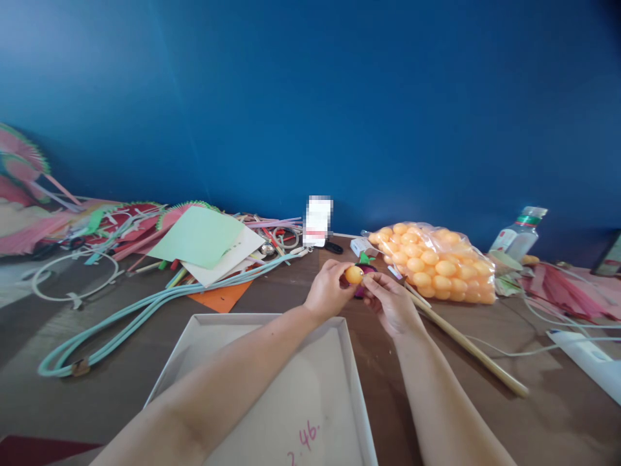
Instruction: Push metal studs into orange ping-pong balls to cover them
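An orange ping-pong ball [354,275] is held between the fingers of my left hand [330,289], above the far edge of a shallow white box lid [272,388]. My right hand [392,303] is closed in a pinch against the ball's right side. Whatever sits between its fingertips is too small to make out. Just behind the ball, a dark purple thing with a green leafy top [366,261] partly shows; my hands hide the rest of it. To the right lies a clear plastic bag of orange balls [436,262].
Left are bundled light-blue tubes [121,323], green paper [204,236], orange paper [223,298] and a white hoop [72,275]. A phone [317,221] stands by the blue wall. Right are a wooden stick [475,353], a glass bottle [519,234] and a white power strip [587,362].
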The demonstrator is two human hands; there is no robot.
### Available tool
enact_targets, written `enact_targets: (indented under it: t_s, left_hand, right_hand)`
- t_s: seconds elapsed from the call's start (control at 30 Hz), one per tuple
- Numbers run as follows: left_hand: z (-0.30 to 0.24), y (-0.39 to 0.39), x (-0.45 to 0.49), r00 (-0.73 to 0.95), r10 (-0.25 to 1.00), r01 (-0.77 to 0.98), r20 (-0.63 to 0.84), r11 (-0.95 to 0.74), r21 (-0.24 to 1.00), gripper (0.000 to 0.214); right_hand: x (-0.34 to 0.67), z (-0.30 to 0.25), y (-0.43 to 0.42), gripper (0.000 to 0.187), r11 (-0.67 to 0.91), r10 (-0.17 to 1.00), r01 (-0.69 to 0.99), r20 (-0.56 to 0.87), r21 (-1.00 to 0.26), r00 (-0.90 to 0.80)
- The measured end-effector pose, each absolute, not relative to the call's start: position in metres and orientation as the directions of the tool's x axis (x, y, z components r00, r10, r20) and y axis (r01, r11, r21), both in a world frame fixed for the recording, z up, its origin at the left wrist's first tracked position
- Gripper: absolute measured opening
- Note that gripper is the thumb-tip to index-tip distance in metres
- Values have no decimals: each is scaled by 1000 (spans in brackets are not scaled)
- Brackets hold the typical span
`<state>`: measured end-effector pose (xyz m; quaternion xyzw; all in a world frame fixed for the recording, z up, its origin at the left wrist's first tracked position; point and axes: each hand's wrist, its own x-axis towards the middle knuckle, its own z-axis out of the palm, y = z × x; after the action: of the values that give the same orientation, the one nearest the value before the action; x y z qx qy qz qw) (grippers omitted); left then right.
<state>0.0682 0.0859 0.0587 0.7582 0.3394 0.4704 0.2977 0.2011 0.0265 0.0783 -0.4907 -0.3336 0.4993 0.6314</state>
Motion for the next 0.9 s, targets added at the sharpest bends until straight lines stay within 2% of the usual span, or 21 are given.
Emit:
enact_targets:
  t_s: [0.57, 0.9]
  left_hand:
    - [61, 83, 66, 333, 778, 273, 533, -621, 735, 33]
    - [60, 82, 65, 356, 763, 295, 539, -639, 711, 34]
  right_hand:
    - [201, 75, 28, 26, 19, 965, -286, -58, -958, 256]
    - [198, 74, 29, 29, 37, 945, -228, -40, -973, 325]
